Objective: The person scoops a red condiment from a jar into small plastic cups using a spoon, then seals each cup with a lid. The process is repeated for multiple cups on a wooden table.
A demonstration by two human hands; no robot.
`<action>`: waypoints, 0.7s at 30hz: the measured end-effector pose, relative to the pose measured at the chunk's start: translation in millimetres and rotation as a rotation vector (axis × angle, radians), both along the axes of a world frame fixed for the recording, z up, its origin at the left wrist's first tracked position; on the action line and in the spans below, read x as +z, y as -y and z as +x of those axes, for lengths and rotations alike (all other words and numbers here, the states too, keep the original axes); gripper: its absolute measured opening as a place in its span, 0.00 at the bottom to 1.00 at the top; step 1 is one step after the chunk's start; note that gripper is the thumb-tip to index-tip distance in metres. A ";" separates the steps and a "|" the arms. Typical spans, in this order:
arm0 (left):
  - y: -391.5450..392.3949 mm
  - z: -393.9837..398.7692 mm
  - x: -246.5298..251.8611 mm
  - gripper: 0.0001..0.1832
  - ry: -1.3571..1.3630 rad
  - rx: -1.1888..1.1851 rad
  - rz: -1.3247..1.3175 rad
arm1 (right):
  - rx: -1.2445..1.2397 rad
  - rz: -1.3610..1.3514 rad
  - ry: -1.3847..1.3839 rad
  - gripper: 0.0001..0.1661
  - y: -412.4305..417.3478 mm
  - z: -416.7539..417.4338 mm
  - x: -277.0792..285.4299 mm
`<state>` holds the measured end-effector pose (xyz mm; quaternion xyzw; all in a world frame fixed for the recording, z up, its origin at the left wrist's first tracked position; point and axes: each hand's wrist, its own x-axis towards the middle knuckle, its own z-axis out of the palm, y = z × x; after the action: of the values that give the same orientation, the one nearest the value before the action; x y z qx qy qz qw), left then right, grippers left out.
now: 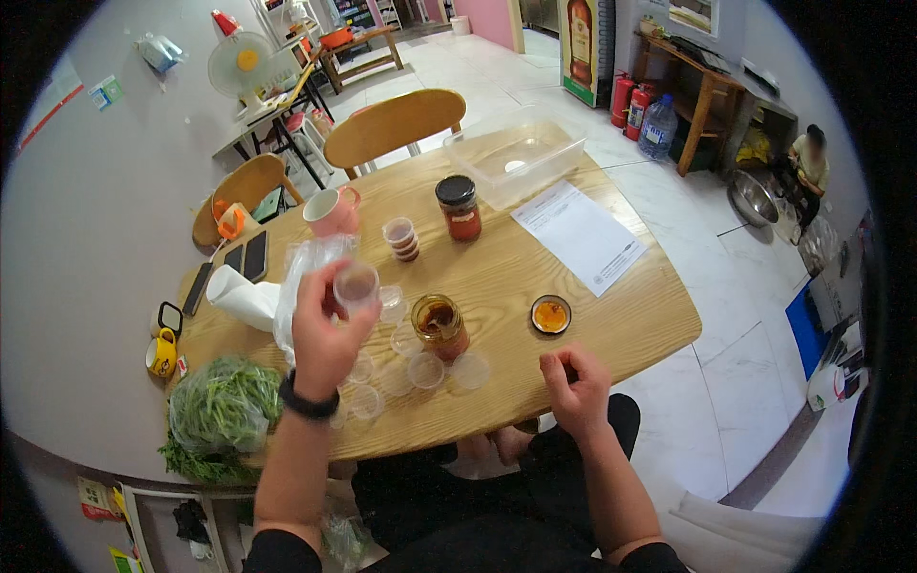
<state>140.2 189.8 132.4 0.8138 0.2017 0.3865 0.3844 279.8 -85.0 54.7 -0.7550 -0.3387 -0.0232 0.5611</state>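
Note:
My left hand [326, 329] grips a small clear plastic cup [356, 284], raised over the wooden table [494, 268]. An uncapped glass jar of dark red-brown sauce [440, 328], with what looks like a utensil inside, stands in front of me. Several small round plastic cups or lids [426, 370] lie around its base. Near the table's front edge, my right hand [577, 387] is curled with nothing visible in it. Beyond it rests an upturned jar lid [551, 315] smeared orange. Farther back are a stack of filled small cups [401, 239] and a black-lidded jar of red sauce [459, 208].
A clear plastic bin [519, 161] and a printed sheet [580, 236] occupy the far side. Leftward are a pink mug [332, 213], a plastic bag [290, 294], a white paper roll [240, 297], phones [256, 256] and bagged greens [226, 405]. A person [811, 168] sits far right.

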 end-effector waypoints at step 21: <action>-64.1 33.5 10.2 0.42 -0.267 -0.171 0.087 | -0.043 -0.071 0.314 0.14 -12.3 1.2 -17.4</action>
<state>173.6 253.9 142.6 0.8880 0.1641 0.2493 0.3500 281.1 -72.7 37.3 -0.7685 -0.4066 -0.1406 0.4736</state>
